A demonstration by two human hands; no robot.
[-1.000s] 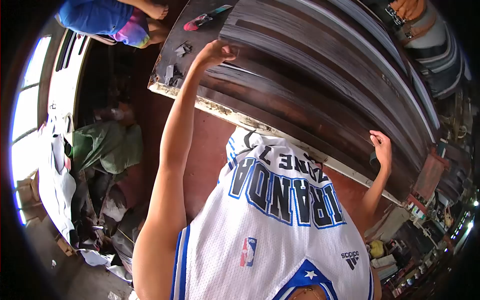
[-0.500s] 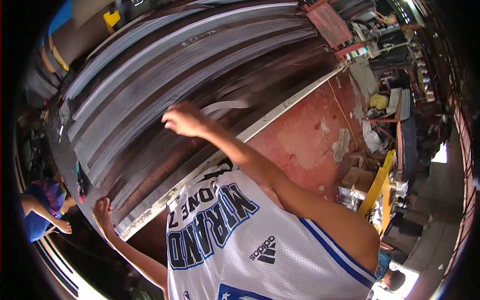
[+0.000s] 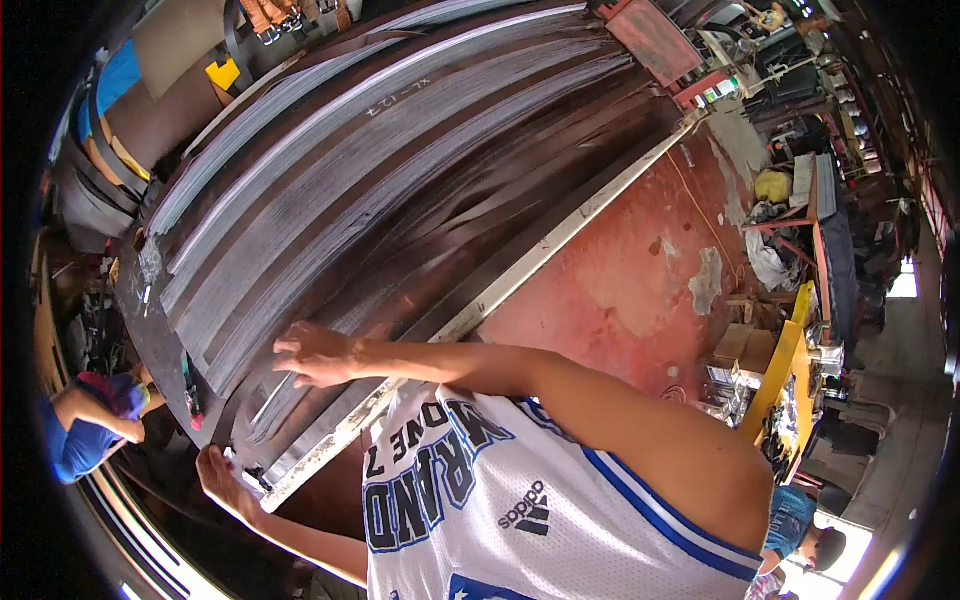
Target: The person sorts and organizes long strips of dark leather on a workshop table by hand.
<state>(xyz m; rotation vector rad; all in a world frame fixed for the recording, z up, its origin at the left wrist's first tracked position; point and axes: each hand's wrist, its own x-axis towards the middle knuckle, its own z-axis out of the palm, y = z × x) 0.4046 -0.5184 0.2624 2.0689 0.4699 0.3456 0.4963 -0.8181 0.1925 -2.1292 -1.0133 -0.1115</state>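
Long dark strips with pale grey edges (image 3: 330,185) lie side by side on a large work table, and one bears chalk-like writing. My right hand (image 3: 318,356) is over the strips near the table's pale front edge (image 3: 560,238), palm down, fingers apart and slightly bent, with nothing visible in it. At the table's near left corner, my left hand (image 3: 226,483) has its fingers pressed together at the end of the dark material. What it grips is too small to make out. A tool with a red end (image 3: 195,412) lies just beyond it.
A person in blue (image 3: 85,430) is at the far left, another (image 3: 795,530) at the lower right. Large rolls (image 3: 170,70) stand behind the table. A red floor (image 3: 600,300), a yellow beam (image 3: 775,375) and cluttered shelves are to the right.
My right hand has moved left and down across the strips, closer to my left hand. The pale curved strip beside my right wrist is no longer visible there. The view has shifted slightly.
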